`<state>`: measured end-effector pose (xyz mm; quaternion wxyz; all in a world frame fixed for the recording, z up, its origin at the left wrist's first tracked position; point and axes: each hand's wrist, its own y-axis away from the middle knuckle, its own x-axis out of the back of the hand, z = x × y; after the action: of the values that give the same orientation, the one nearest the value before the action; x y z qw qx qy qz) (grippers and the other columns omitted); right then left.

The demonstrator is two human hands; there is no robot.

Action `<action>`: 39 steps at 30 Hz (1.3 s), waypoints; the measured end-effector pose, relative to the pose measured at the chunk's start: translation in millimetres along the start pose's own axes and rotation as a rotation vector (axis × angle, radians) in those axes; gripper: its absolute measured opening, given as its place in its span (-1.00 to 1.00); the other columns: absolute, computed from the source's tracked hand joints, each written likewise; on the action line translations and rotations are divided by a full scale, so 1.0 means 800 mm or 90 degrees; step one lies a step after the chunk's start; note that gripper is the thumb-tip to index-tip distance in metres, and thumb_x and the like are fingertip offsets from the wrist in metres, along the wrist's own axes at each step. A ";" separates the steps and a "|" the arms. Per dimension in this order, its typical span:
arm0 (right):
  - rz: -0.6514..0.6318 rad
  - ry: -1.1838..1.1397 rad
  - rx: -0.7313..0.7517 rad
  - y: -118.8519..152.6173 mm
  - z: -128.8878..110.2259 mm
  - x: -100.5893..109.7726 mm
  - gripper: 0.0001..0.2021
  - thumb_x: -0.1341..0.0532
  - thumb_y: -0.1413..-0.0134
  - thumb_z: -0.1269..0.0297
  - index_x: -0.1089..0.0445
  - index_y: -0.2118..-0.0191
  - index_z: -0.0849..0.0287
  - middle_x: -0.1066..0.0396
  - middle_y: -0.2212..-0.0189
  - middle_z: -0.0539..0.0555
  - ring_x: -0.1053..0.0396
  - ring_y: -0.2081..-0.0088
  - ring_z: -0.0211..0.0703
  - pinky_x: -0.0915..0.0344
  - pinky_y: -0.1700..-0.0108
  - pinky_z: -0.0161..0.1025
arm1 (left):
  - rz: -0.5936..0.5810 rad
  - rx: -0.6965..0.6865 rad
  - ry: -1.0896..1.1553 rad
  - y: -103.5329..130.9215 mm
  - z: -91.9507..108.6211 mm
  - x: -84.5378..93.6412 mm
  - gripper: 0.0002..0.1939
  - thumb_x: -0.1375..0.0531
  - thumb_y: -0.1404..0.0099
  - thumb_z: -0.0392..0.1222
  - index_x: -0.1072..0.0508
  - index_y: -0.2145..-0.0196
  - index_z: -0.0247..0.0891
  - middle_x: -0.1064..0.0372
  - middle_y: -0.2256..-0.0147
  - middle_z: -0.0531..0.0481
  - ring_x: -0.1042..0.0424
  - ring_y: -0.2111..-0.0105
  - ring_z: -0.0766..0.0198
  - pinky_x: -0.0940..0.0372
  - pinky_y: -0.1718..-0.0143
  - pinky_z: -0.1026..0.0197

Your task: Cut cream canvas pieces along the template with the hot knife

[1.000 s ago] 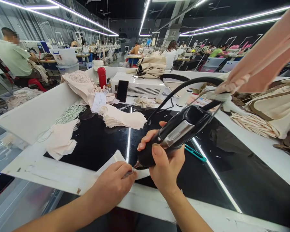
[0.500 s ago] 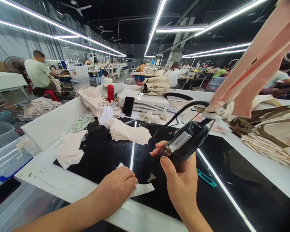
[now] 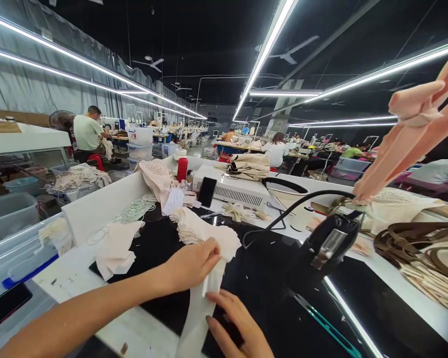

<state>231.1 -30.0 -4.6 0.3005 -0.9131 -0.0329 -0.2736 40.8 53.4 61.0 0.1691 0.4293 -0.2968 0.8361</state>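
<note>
My left hand [image 3: 194, 263] is closed in a pinch on the upper end of a pale fabric piece [image 3: 196, 318], just in front of the cream fabric stack [image 3: 197, 226]. The piece runs down over the black table surface toward me. At its right edge is my right hand [image 3: 241, 325], thumb and fingers apart, with the index fingertip at the cloth. To the right, a black hand-held tool with a metal plate [image 3: 330, 246] hangs from knotted pink cloth strips [image 3: 399, 144]. A teal-handled tool [image 3: 328, 323] lies below it on the table.
Loose fabric pieces [image 3: 115, 251] and a tangle of pale green cord [image 3: 134, 211] lie left. Behind are a phone [image 3: 207, 192], a red bottle [image 3: 182, 169] and a white vented box [image 3: 239, 191]. Brown straps [image 3: 406, 238] are heaped right. Co-workers sit farther off.
My right hand has let go of the black tool, which now hangs farther right, and moved to the fabric. My left hand has risen toward the stack, lifting the piece's end. The view has shifted.
</note>
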 end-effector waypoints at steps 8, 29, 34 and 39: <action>0.073 0.006 -0.145 -0.112 0.051 0.021 -0.52 -0.23 -0.17 -0.21 -0.68 0.22 0.11 -0.59 0.49 0.07 -0.46 0.51 -0.07 -0.39 0.46 -0.22 | 0.117 0.125 0.029 -0.093 -0.060 0.045 -0.83 -0.05 -0.55 -0.25 -0.36 -0.03 -0.24 -0.36 0.39 0.12 -0.45 0.32 0.21 -0.29 0.23 0.21; 0.091 0.263 -0.249 -0.177 0.117 0.013 -0.62 -0.16 -0.25 0.14 -0.51 -0.08 0.14 -0.40 -0.04 0.23 -0.47 0.31 -0.09 -0.45 0.15 -0.01 | -0.001 0.320 -0.022 -0.075 -0.131 0.073 -0.58 -0.15 -0.60 0.03 -0.39 -0.22 -0.29 -0.53 0.09 -0.09 -0.57 0.22 0.19 -0.51 0.09 0.02; 0.073 0.216 -0.188 -0.157 0.080 0.020 -0.50 -0.12 -0.14 -0.06 -0.53 -0.05 0.09 -0.41 0.04 0.17 -0.37 0.48 -0.17 -0.46 0.22 -0.01 | -0.077 0.428 -0.137 0.003 -0.169 0.152 -0.70 -0.24 -0.53 0.01 -0.52 0.06 -0.32 -0.52 0.12 -0.07 -0.55 0.16 0.16 -0.49 0.07 0.03; 0.043 0.154 -0.095 -0.135 0.059 0.008 -0.60 -0.15 -0.15 -0.09 -0.55 0.08 0.01 -0.46 0.11 0.12 -0.41 0.50 -0.19 -0.48 0.29 -0.09 | -0.126 0.536 -0.211 0.093 -0.197 0.182 -0.70 -0.27 -0.51 0.00 -0.50 0.02 -0.31 -0.48 0.07 -0.09 -0.52 0.13 0.14 -0.48 0.06 0.01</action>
<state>234.7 84.2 24.6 0.2427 -0.8939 0.0545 -0.3729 -180.2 101.5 82.6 0.0093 0.6146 0.0876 0.7839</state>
